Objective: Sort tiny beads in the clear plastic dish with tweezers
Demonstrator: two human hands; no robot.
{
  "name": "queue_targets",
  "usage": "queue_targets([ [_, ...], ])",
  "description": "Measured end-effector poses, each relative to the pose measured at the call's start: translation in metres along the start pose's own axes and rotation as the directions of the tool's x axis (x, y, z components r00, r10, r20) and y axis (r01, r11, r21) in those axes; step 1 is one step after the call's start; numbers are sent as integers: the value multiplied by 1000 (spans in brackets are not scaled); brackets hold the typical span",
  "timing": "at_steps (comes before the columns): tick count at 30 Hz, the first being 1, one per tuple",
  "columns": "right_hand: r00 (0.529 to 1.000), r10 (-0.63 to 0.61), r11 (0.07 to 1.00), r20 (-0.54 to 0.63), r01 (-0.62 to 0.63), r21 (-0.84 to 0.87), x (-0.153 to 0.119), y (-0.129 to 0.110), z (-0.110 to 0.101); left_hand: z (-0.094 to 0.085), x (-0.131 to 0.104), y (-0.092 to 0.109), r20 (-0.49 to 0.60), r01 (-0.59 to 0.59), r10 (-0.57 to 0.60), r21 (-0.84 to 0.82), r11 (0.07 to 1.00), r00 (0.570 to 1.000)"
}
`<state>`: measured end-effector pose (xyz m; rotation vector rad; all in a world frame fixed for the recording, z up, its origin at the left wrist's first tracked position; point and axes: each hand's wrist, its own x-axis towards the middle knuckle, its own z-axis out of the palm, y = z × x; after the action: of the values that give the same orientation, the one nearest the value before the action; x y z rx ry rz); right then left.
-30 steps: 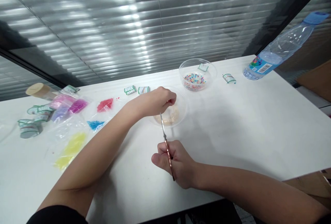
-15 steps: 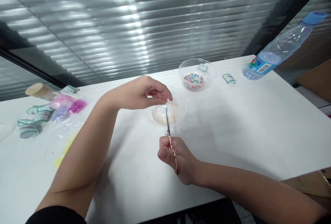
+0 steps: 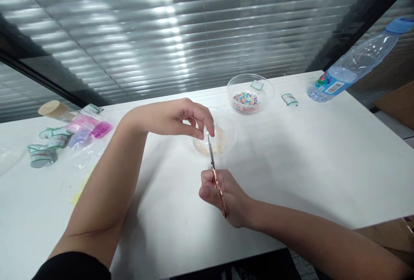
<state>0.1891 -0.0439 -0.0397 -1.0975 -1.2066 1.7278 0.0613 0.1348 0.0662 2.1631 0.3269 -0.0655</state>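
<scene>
My right hand (image 3: 226, 196) is closed around a pair of small scissors (image 3: 211, 155) with copper-coloured handles. Its silver blades point away from me and look almost closed. Just beyond the blade tips, my left hand (image 3: 190, 118) hangs palm down, thumb and index fingertip slightly apart. No thing shows between those fingertips. Beneath the left fingers and the blades stands a clear shallow bowl (image 3: 230, 140) with thin pale pieces (image 3: 220, 142) in its bottom, too fine to make out.
Another clear bowl (image 3: 271, 86) holds colourful beads (image 3: 246, 99). A small green-edged packet (image 3: 289, 99) and a water bottle (image 3: 343, 75) stand to its right. At left lie small bags of pink and purple bits (image 3: 86, 129), a wooden-lidded jar (image 3: 53, 109) and green-rimmed containers (image 3: 41, 155).
My left thumb and index fingertip have parted from a pinch, and the hand is slightly lower. The scissors stay in my right hand, nearly in place. The view has shifted slightly.
</scene>
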Motion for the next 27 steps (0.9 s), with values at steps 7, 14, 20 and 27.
queue_targets([
  [7, 1000, 17, 1000, -5, -17, 5, 0, -2, 2, 2, 3, -5, 63, -19, 19, -4, 1000, 998],
  [14, 999, 42, 998, -17, -41, 37, 0, -2, 2, 4, 5, -6, 134, -44, 42, 13, 999, 990],
  [20, 1000, 24, 998, -12, -23, 60, 0, -1, 3, 5, 6, -6, 158, -42, 45, -24, 999, 986],
  [27, 999, 44, 996, 5, -44, 80, 0, -3, 4, 5, 7, -7, 162, -31, 37, -39, 999, 986],
])
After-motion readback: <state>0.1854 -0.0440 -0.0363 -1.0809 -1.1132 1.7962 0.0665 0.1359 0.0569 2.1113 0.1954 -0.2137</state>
